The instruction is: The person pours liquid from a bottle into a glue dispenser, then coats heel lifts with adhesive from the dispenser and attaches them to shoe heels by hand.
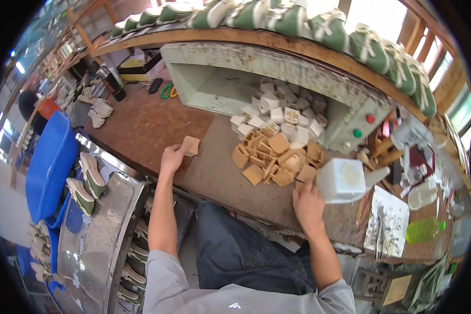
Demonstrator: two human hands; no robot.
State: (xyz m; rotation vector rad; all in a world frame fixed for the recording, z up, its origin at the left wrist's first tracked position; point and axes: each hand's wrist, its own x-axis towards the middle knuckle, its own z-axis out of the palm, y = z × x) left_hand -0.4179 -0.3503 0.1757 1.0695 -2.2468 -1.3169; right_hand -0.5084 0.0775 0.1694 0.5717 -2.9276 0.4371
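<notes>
My left hand (171, 158) pinches a tan square piece (192, 146) over the brown left part of the bench. At the near right edge of a heap of similar tan pieces (279, 157), my right hand (309, 205) has its fingers closed around the edge of another tan piece (300, 185), partly hidden by them. Behind the tan heap lies a pile of white block-like pieces (288, 112), reaching into an open pale green cabinet (199, 86). Just right of my right hand stands a translucent white plastic container (342, 180).
Green and white shoes (246, 14) line the wooden shelf (214, 35) above. Pliers (380, 230) lie on a stained white sheet (395, 217), beside a bottle of green liquid (423, 231). At left are a metal surface (97, 240), two shoes (91, 175) and a blue tub (49, 162).
</notes>
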